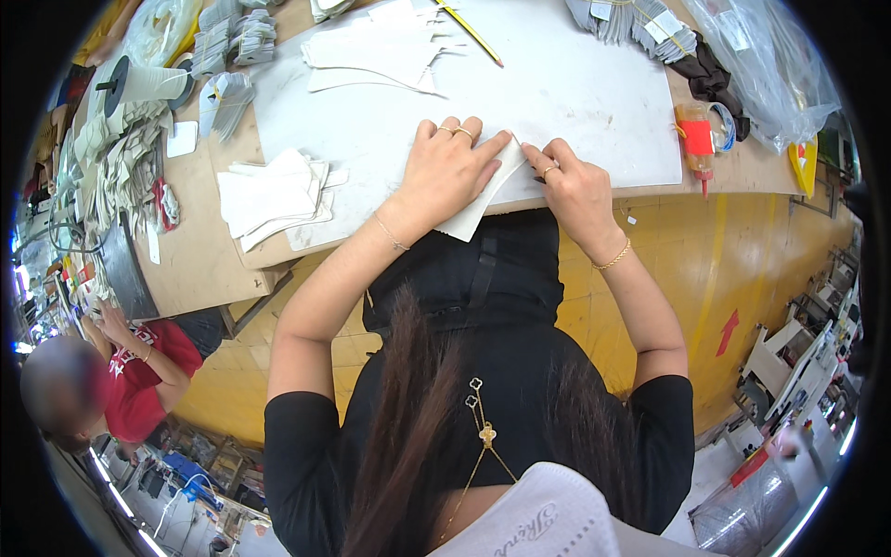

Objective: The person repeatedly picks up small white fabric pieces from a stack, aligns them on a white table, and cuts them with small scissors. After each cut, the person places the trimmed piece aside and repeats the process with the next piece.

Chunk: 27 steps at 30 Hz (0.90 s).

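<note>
A cream-white cut piece of fabric [475,210] lies at the table's near edge, its lower end hanging over toward my lap. My left hand [449,173] rests on it, fingers bent, with the thumb and index finger holding its upper part down. At the piece's upper right corner, the thumb and index finger of my right hand [574,186] are pinched together on the edge. What lies under my left palm is hidden. To the left sits a loose stack of similar white pieces [269,197], and a further pile of white pieces [376,48] lies at the far side.
A white sheet [594,102] covers the wooden table. A yellow pencil [471,33] lies far off. On the right are a red-wrapped bottle [696,139], a tape roll [722,128] and plastic bags [766,65]. Thread spool [148,84] and bundled pieces stand left; a person in red [148,376] works nearby.
</note>
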Tool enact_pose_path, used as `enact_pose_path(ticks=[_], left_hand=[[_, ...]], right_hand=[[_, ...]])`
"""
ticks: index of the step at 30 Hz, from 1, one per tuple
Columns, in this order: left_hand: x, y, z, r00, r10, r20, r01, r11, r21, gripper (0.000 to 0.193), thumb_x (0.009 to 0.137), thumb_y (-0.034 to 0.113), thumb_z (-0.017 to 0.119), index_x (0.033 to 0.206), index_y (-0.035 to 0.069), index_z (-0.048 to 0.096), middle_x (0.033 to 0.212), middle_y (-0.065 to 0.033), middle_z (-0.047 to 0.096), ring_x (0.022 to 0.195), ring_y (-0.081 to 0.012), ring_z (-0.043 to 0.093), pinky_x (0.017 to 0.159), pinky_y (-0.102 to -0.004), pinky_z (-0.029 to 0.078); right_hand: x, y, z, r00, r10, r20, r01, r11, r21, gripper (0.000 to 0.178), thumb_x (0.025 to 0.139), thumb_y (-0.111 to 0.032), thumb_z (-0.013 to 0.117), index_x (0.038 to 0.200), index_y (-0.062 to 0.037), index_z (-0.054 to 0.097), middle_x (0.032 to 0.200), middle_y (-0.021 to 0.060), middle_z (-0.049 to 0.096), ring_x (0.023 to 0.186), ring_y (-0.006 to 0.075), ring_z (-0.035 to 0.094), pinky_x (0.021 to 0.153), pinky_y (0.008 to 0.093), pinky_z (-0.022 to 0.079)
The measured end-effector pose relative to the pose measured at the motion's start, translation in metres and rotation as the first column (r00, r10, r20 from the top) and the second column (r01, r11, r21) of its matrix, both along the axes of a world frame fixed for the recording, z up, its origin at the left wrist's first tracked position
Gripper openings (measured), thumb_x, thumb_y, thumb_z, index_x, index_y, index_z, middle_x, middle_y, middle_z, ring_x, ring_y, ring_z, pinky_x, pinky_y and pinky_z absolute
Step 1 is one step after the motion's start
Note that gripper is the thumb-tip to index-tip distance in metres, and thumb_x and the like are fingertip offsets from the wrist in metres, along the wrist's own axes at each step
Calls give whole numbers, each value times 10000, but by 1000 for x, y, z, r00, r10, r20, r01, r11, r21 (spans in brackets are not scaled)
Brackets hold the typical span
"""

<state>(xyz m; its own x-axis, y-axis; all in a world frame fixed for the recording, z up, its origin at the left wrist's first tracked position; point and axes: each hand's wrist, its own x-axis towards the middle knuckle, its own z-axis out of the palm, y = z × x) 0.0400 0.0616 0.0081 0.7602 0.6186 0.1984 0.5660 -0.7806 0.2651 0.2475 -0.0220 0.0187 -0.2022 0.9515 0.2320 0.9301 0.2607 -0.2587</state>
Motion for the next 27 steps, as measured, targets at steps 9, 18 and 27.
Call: enact_pose_path(ticks=[9,18,27], left_hand=[[-2,9,4,998,-30,49,34,996,-84,365,904,289,731,1264,228,716,927,-33,563,882,-207,550,801,-376,378],[-6,22,-1,985,-167,32,165,985,39,356,928,336,712,1267,226,708,1017,-46,591,936,-214,562,850,-381,374],[-59,10,3,993,115,31,-118,979,168,297,865,269,773,1105,101,721,1034,-57,611,983,-238,587,887,-411,400]], right_hand=[[-8,-3,0,997,-32,70,29,999,46,378,784,-7,692,1146,-84,767,862,16,585,558,153,587,521,288,501],[-10,-2,4,979,54,195,-58,998,12,309,852,-72,642,1151,-21,706,937,37,574,616,131,644,531,290,513],[-40,77,-9,942,328,70,-330,944,19,380,871,-96,626,1232,-159,729,992,11,605,669,164,673,573,290,544]])
